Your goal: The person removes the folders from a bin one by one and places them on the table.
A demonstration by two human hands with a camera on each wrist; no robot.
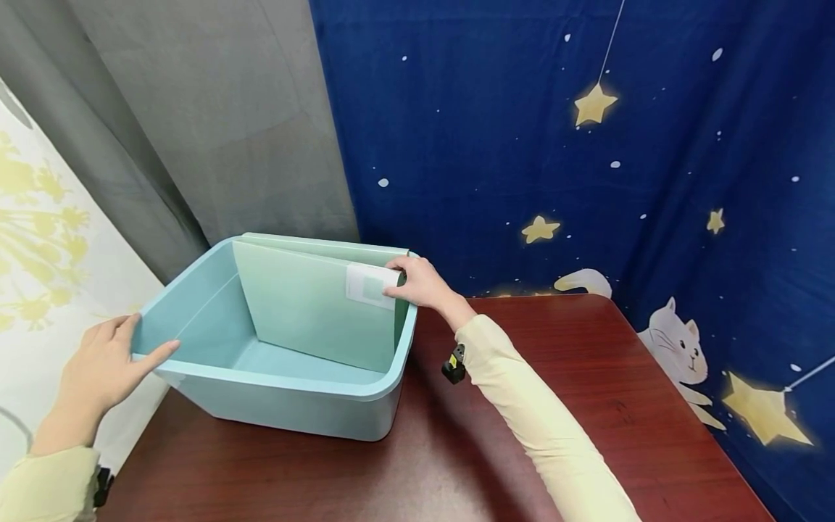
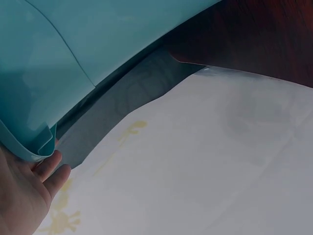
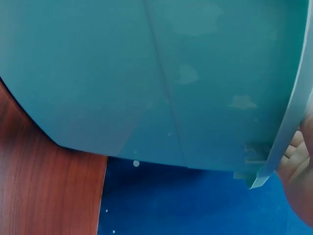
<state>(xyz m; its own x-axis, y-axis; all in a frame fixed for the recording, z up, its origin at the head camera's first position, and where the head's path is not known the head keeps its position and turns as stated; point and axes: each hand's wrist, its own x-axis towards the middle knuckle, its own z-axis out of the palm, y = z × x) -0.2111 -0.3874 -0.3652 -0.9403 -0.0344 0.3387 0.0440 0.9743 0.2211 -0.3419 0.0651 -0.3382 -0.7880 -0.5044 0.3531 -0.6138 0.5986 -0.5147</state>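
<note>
A light blue plastic bin (image 1: 280, 391) stands on the table. Inside it a pale green file folder (image 1: 306, 304) is upright along the far side, with a white label near its top right corner and a second green panel showing behind the front one. My right hand (image 1: 424, 283) grips the folder's top right corner, thumb on the label side, fingers over the top edge. At the bin's left corner my left hand (image 1: 104, 366) holds the rim; its thumb lies over the front rim, and in the left wrist view fingers (image 2: 54, 174) show beneath the rim.
The dark red-brown table (image 1: 535, 384) extends right of the bin. Behind it hang a grey curtain (image 1: 261, 130) and a blue curtain (image 1: 470, 145) with stars and a cat. At the left is a white cloth (image 1: 52, 268) with yellow flowers.
</note>
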